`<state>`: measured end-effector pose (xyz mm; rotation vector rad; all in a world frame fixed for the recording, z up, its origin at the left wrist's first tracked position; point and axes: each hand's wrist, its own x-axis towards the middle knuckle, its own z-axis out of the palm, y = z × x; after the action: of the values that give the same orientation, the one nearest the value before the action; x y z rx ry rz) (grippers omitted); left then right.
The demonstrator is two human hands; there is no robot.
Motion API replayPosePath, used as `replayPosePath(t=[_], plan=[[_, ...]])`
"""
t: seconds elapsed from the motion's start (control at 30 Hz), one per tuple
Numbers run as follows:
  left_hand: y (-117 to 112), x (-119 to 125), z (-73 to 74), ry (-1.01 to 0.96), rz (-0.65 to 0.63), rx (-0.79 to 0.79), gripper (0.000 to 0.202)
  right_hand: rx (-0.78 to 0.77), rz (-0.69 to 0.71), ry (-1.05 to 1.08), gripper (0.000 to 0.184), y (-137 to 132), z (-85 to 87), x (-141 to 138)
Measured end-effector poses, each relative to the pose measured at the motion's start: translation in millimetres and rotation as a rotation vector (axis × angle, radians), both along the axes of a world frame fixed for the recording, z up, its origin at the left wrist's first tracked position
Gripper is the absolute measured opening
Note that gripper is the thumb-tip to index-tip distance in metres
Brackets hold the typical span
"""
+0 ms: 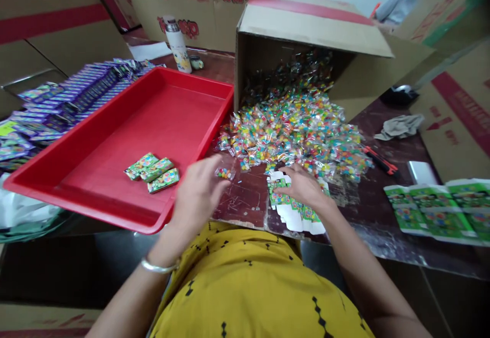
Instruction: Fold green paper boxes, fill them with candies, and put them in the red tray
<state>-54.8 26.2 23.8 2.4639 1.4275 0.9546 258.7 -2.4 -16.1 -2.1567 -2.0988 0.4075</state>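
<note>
My left hand (199,191) holds a small clear candy packet (225,173) by its fingertips, just right of the red tray (115,139). My right hand (304,186) rests on a stack of flat green and white carton blanks (296,214) at the table's front edge. Behind both hands a heap of colourful candy packets (294,131) spills from a cardboard box (306,26) lying on its side. Three filled green boxes (153,170) lie in the tray.
Purple flat cartons (72,98) are piled at the left. A thermos bottle (178,47) stands behind the tray. A red utility knife (381,162), a grey rag (400,126) and more green carton blanks (440,210) lie at the right. Large cardboard boxes surround the table.
</note>
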Motion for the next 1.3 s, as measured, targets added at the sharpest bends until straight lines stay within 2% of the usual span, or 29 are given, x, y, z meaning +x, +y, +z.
replayPosePath(t=[0.07, 0.17, 0.23, 0.3, 0.37, 0.47, 0.57, 0.63, 0.7, 0.8, 0.93, 1.0, 1.03, 1.1, 1.17, 1.23, 1.3], plan=[[-13.2, 30.9, -23.0, -0.035, -0.158, -0.155, 0.041, 0.061, -0.015, 0.035, 0.046, 3.3, -0.3, -3.3], [-24.1, 60.6, -42.2, -0.151, -0.243, -0.432, 0.028, 0.22, -0.091, 0.278, 0.031, 2.2, 7.3, -0.3], [-24.0, 69.5, -42.6, -0.307, -0.276, -0.636, 0.024, 0.248, -0.151, 0.578, 0.03, -3.8, 17.9, 2.0], [-20.6, 73.7, -36.5, -0.508, -0.354, -0.837, 0.021, 0.187, -0.174, 0.868, 0.028, -11.7, 31.0, -0.4], [-17.7, 76.2, -29.2, -0.703, -0.464, -1.036, 0.022, 0.132, -0.154, 1.054, 0.026, -18.9, 43.4, -8.9], [-18.8, 78.1, -22.5, -0.952, -0.605, -1.325, 0.026, 0.156, -0.142, 1.17, 0.024, -25.2, 54.6, -28.7], [-24.0, 76.2, -21.2, -1.17, -0.659, -1.498, 0.04, 0.309, -0.152, 1.122, 0.016, -30.6, 56.2, -45.7], [-26.5, 72.6, -21.0, -1.251, -0.647, -1.523, 0.052, 0.447, -0.107, 0.953, 0.023, -36.4, 55.0, -52.8], [-27.0, 68.3, -20.6, -1.274, -0.626, -1.522, 0.058, 0.478, 0.023, 0.785, 0.032, -43.4, 53.8, -57.3], [-25.4, 62.2, -18.8, -1.221, -0.599, -1.518, 0.059, 0.303, 0.153, 0.783, 0.035, -50.6, 53.3, -60.6], [-22.7, 55.6, -12.6, -0.944, -0.668, -1.495, 0.058, -0.021, 0.122, 0.952, 0.022, -48.1, 59.1, -55.9], [-22.5, 52.9, -8.3, -0.829, -0.687, -1.439, 0.047, -0.118, 0.153, 0.967, 0.023, -44.4, 63.9, -51.9], [-22.9, 52.1, -6.4, -0.812, -0.661, -1.401, 0.04, -0.095, 0.135, 0.978, 0.024, -42.9, 65.5, -51.0], [-24.6, 52.0, -4.7, -0.845, -0.546, -1.311, 0.03, 0.063, 0.023, 1.026, 0.022, -41.1, 65.3, -53.0], [-27.5, 54.4, -6.2, -0.946, -0.415, -1.206, 0.027, 0.199, -0.082, 1.095, 0.032, -41.3, 59.2, -60.4], [-31.1, 59.1, -10.2, -1.052, -0.3, -1.105, 0.027, 0.212, -0.107, 1.159, 0.03, -42.3, 48.4, -71.0], [-34.8, 64.5, -14.7, -1.115, -0.199, -1.037, 0.027, 0.222, -0.139, 1.194, 0.018, -42.9, 36.6, -81.3]])
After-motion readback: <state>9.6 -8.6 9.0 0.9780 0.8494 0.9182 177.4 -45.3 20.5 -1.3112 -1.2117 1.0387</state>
